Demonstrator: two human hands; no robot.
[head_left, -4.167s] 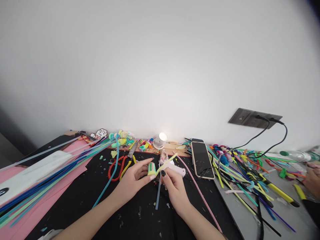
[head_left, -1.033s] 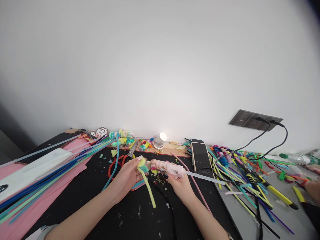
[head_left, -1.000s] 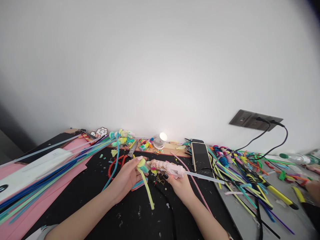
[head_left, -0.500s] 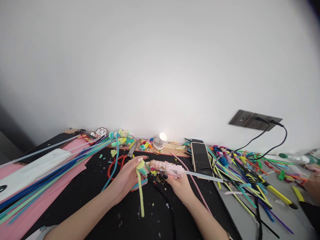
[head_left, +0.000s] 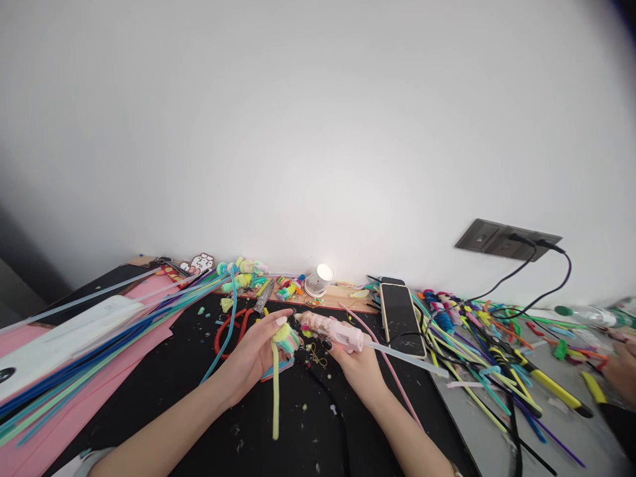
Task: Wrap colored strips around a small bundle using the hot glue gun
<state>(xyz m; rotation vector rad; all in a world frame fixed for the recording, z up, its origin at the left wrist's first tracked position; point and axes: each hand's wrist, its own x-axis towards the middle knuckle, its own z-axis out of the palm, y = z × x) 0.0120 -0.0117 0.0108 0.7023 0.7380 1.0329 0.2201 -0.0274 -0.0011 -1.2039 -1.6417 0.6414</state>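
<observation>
A small striped fuzzy roll [head_left: 285, 336] sits in front of me above the black mat [head_left: 278, 457], pinched between the thumb and fingers of my left hand [head_left: 254, 354]; a yellow fuzzy strip [head_left: 275, 401] hangs straight down from it, its lower end loose; my right hand [head_left: 355, 363] is wrapped around a pale pink glue gun [head_left: 342, 332], whose smeared nozzle end points toward the roll and lies just beside it, though I cannot tell whether the two touch; a clear glue stick [head_left: 405, 360] juts out of the gun's back end, slanting down to the right.

Behind my left hand lie scissors [head_left: 231, 336] with red handles, a blue stem [head_left: 232, 318] crossing over them; beyond the gun a white paper cup [head_left: 318, 281] stands near the wall [head_left: 298, 132]; to the right of the gun lie a pink stem [head_left: 397, 384] and a phone [head_left: 401, 318]; further left, a bundle of coloured stems [head_left: 74, 368] rests over pink paper [head_left: 69, 427], beside a flat white box [head_left: 64, 339]; far right are pliers [head_left: 551, 384] with yellow-and-black handles, a bottle [head_left: 586, 315], and, at the edge, another person's hand [head_left: 622, 361].
</observation>
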